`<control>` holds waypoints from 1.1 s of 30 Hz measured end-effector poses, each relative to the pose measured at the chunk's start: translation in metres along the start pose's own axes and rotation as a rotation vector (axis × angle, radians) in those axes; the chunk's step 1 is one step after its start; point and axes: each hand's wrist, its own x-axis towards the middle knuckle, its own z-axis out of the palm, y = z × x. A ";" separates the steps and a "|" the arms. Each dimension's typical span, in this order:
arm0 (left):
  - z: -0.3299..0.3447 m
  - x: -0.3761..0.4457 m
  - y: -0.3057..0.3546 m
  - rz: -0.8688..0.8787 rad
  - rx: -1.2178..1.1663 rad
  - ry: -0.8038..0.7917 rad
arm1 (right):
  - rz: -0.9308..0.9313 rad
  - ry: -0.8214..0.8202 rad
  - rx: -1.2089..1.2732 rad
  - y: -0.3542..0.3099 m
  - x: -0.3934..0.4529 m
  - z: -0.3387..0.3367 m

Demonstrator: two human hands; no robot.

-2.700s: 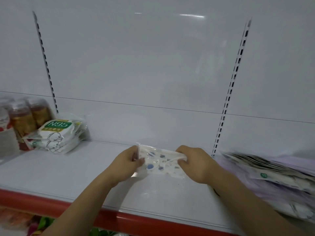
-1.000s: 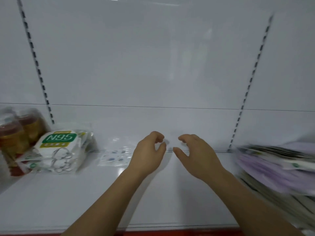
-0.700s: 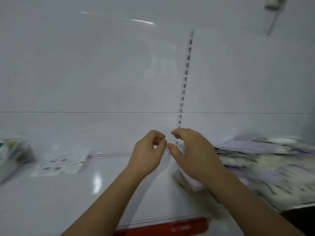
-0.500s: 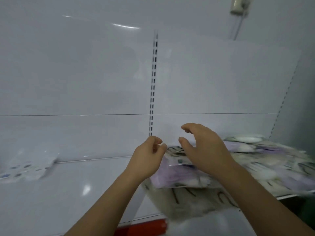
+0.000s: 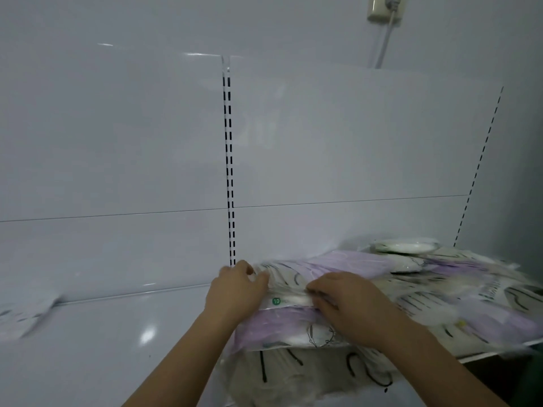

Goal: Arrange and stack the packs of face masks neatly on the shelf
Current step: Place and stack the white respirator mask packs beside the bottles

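A loose pile of face mask packs, lilac and white in clear wrappers, covers the right part of the white shelf. On its left end lies a white pack with a green "10" label. My left hand pinches that pack's left edge with curled fingers. My right hand grips the same pack from the right, its fingertips curled over the top edge. A blurred pack with blue dots lies alone at the far left by the back panel.
A slotted upright runs down the white back panel just behind my left hand; another upright stands at the right. A wall socket with a cable is at top right. The pile overhangs the shelf's front edge.
I let go of the dotted pack at the left of the shelf. The view swung right, and both hands moved onto the pile and took hold of the "10" pack.
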 end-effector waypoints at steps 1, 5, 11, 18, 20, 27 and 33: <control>0.002 0.002 0.002 0.033 0.052 0.050 | -0.003 -0.004 0.013 0.002 -0.001 0.001; 0.006 0.006 0.030 0.313 0.032 0.014 | -0.029 -0.021 0.026 0.006 -0.002 -0.004; 0.027 0.009 0.069 0.507 0.156 -0.136 | -0.010 0.079 0.145 0.019 -0.008 -0.023; 0.038 0.008 0.109 0.433 0.530 -0.053 | 0.227 0.375 -0.016 0.134 -0.001 -0.053; 0.047 0.007 0.129 0.429 0.468 -0.040 | 0.364 0.187 -0.087 0.178 0.000 -0.059; 0.091 0.006 0.189 0.383 0.129 -0.039 | 0.271 -0.068 -0.083 0.253 0.005 -0.056; 0.114 0.007 0.229 0.355 0.062 0.049 | 0.173 0.354 0.041 0.267 0.006 -0.089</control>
